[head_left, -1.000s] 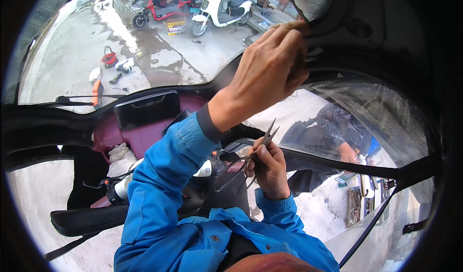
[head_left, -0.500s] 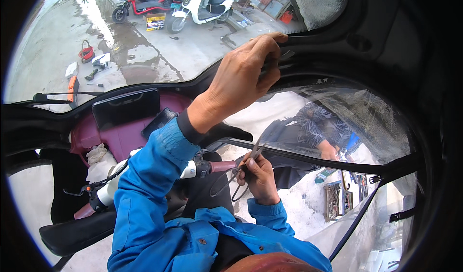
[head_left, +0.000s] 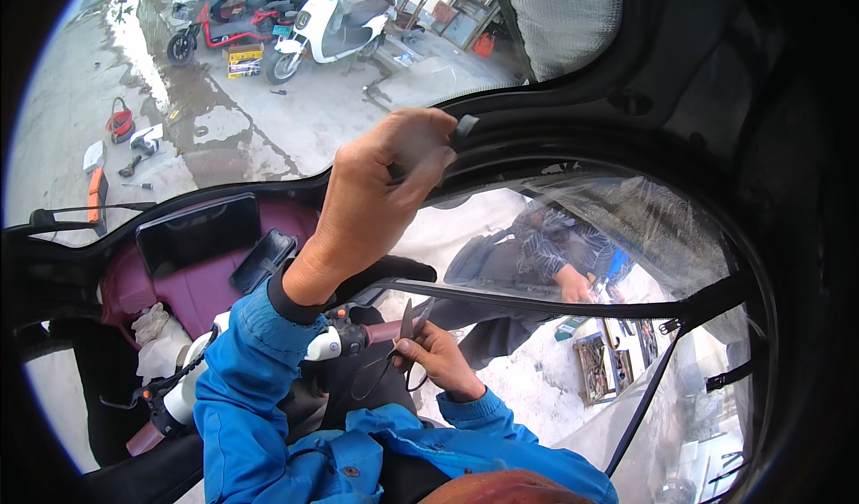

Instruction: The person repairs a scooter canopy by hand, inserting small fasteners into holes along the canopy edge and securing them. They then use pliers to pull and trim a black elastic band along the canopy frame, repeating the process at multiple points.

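Observation:
My left hand is raised at the black canopy frame, its fingers curled together. A small dark grey piece shows at its fingertips. Blur hides what it is and whether the fingers grip it. Lower and to the right, my right hand is closed around a pair of scissors near the pivot. Their blades point up, slightly apart, and the dark handle loops hang below the fingers. Just left of the blades is the handlebar's pink grip.
A dark phone-like screen lies on the purple dashboard, with a white rag below. Clear plastic sheeting with a zip hangs right. Through it appear another person's hand and a toolbox. Scooters stand outside.
The view has shifted. My left hand has moved left and lower along the frame, and the small dark piece now shows at its fingertips. My right hand still holds the scissors.

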The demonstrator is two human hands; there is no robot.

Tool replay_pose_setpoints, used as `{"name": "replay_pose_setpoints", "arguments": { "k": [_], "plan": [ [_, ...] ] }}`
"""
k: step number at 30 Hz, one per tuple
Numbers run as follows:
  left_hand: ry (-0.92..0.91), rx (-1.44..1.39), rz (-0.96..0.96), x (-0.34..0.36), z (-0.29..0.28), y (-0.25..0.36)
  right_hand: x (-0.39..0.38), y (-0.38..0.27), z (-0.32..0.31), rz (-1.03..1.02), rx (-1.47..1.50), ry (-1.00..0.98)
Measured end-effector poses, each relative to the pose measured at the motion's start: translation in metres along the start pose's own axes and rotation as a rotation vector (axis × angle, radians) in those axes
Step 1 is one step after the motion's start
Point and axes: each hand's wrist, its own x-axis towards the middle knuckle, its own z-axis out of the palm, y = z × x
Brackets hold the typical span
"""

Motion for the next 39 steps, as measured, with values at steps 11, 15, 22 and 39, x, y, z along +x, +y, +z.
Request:
{"name": "replay_pose_setpoints", "arguments": {
  "k": [11, 15, 22, 39],
  "plan": [
    [0.014, 0.116, 0.002, -0.038, -0.064, 0.008, -0.016, 0.012, 0.011, 0.080, -0.191, -0.073],
    [0.070, -0.092, -0.080, -0.054, -0.088, 0.024, -0.028, 0.030, 0.016, 0.123, -0.272, -0.107],
    [0.204, 0.109, -0.185, -0.115, -0.098, 0.057, -0.044, 0.045, 0.021, 0.094, -0.165, -0.110],
    [0.380, -0.056, -0.860, -0.401, -0.105, 0.052, -0.062, 0.139, 0.011, 0.193, 0.157, -0.078]
  ]
}}
